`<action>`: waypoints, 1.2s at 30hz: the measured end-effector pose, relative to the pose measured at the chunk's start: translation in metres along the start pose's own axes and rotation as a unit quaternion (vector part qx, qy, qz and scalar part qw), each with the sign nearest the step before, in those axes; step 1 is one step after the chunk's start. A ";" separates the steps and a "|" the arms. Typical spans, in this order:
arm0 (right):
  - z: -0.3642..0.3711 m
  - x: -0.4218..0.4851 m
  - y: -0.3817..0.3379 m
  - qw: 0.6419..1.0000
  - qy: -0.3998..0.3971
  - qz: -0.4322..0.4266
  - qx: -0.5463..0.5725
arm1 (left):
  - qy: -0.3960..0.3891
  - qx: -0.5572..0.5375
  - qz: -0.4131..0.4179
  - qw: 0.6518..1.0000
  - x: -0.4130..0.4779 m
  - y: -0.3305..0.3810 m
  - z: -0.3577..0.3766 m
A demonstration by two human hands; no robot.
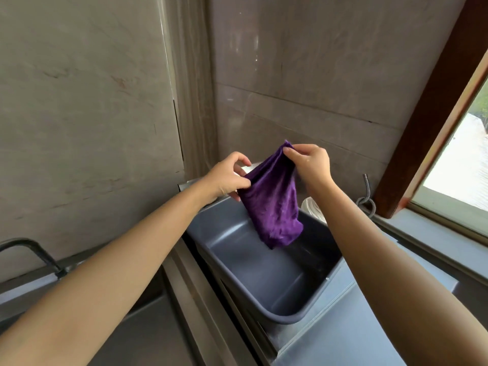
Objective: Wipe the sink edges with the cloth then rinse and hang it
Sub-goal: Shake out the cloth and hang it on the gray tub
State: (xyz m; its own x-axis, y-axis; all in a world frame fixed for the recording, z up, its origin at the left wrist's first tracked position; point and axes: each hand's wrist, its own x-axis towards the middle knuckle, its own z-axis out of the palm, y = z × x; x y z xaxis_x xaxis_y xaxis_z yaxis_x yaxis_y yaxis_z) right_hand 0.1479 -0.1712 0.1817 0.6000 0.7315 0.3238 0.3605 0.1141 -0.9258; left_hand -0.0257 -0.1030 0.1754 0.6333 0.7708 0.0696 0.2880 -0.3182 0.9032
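Head view: purple cloth [273,199] held up in mid-air just right of centre, hanging limp and creased over the far end of a grey plastic tub [266,289], lower edge dangling free above the tub's interior, not touching its floor. Left hand [228,178] at about 9 o'clock from the cloth, fingers curled and pinched shut on the cloth's left edge, forearm reaching in from 7 o'clock. Right hand [311,162] at about 1 o'clock from the cloth, thumb and fingertips closed on the top corner, a small tip of fabric poking up above the grip, forearm coming in from 5 o'clock. Between the two grips, the upper edge of the cloth stretched on a slant, higher at the right. Tub resting at an angle on the grey worktop [343,331], long axis running from 11 to 5 o'clock, inside bare and dark. Sink [148,326] at 7 o'clock, mostly hidden under the left forearm, dark tap [34,253] at 9 o'clock beside the left edge. White ribbed object [314,207] behind the tub at 2 o'clock, partly hidden, identity unclear. Metal hose [368,196] looped near the window frame [427,107] at 3 o'clock. Grey tiled wall [303,75] at 12 o'clock.
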 end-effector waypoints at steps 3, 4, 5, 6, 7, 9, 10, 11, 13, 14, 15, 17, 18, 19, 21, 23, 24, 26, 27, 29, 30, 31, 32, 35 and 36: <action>-0.009 0.001 0.009 0.994 -0.022 0.064 0.085 | -0.041 -0.029 0.076 0.996 -0.004 0.007 -0.010; -0.012 0.000 0.011 0.991 -0.030 0.070 0.108 | -0.054 -0.031 0.097 0.993 -0.004 0.008 -0.014; -0.013 -0.001 0.011 0.988 -0.042 0.068 0.132 | -0.065 -0.023 0.114 0.991 -0.004 0.008 -0.017; -0.015 -0.002 0.011 0.985 -0.057 0.064 0.150 | -0.074 -0.004 0.125 0.989 -0.004 0.008 -0.020; -0.015 -0.002 0.010 0.982 -0.072 0.060 0.162 | -0.076 0.030 0.132 0.988 -0.003 0.007 -0.022; -0.016 -0.001 0.007 0.978 -0.098 0.056 0.174 | -0.060 0.133 0.140 0.979 0.000 0.006 -0.025; -0.016 -0.001 0.006 0.977 -0.110 0.052 0.176 | -0.051 0.188 0.146 0.970 0.001 0.005 -0.026; -0.016 0.000 0.005 0.976 -0.118 0.049 0.178 | -0.048 0.236 0.151 0.959 0.003 0.005 -0.026; -0.016 0.000 0.004 0.973 -0.126 0.051 0.186 | -0.049 0.309 0.164 0.935 0.005 0.003 -0.026; -0.016 0.000 0.005 0.971 -0.129 0.056 0.196 | -0.049 0.336 0.175 0.924 0.005 0.003 -0.026; -0.017 0.001 0.005 0.968 -0.133 0.060 0.204 | -0.048 0.356 0.187 0.914 0.005 0.003 -0.026; -0.018 0.002 0.007 0.969 -0.136 0.061 0.197 | -0.052 0.375 0.203 0.903 0.005 0.000 -0.024; -0.020 0.004 0.010 0.973 -0.134 0.058 0.178 | -0.062 0.380 0.199 0.901 0.006 -0.001 -0.023; -0.020 0.005 0.012 0.977 -0.129 0.055 0.161 | -0.077 0.383 0.188 0.901 0.006 -0.002 -0.023; -0.020 0.008 0.019 0.979 -0.115 0.062 0.153 | -0.113 0.363 0.157 0.911 0.006 -0.006 -0.025; -0.019 0.012 0.028 0.977 -0.114 0.070 0.165 | -0.116 0.300 0.145 0.936 0.008 -0.012 -0.027; -0.017 0.014 0.032 0.976 -0.119 0.073 0.167 | -0.090 0.261 0.148 0.950 0.009 -0.017 -0.027; -0.011 0.018 0.040 0.973 -0.136 0.080 0.168 | -0.002 0.166 0.154 0.974 0.013 -0.028 -0.024; -0.006 0.022 0.043 0.971 -0.147 0.085 0.171 | 0.040 0.113 0.152 0.981 0.015 -0.034 -0.021; 0.004 0.031 0.049 0.963 -0.165 0.100 0.186 | 0.116 0.047 0.141 0.982 0.019 -0.040 -0.013; 0.009 0.037 0.051 0.959 -0.173 0.108 0.198 | 0.154 0.046 0.136 0.978 0.020 -0.041 -0.011; 0.014 0.044 0.054 0.953 -0.181 0.114 0.214 | 0.187 0.054 0.133 0.972 0.021 -0.041 -0.010; 0.017 0.051 0.058 0.947 -0.187 0.120 0.232 | 0.210 0.066 0.135 0.966 0.023 -0.041 -0.010; 0.023 0.067 0.071 0.932 -0.203 0.129 0.272 | 0.221 0.135 0.149 0.954 0.025 -0.044 -0.006; 0.024 0.070 0.077 0.928 -0.209 0.133 0.279 | 0.221 0.154 0.148 0.952 0.026 -0.045 -0.003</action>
State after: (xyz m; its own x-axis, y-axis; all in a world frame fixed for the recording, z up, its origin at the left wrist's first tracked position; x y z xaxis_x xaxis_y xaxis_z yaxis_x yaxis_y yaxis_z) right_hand 0.2006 -0.0952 0.1281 0.2431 0.9672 0.0740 -0.2568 0.1377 -0.9566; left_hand -0.0245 -0.0672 0.1377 0.3756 0.7577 0.5337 0.3842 -0.6514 0.6543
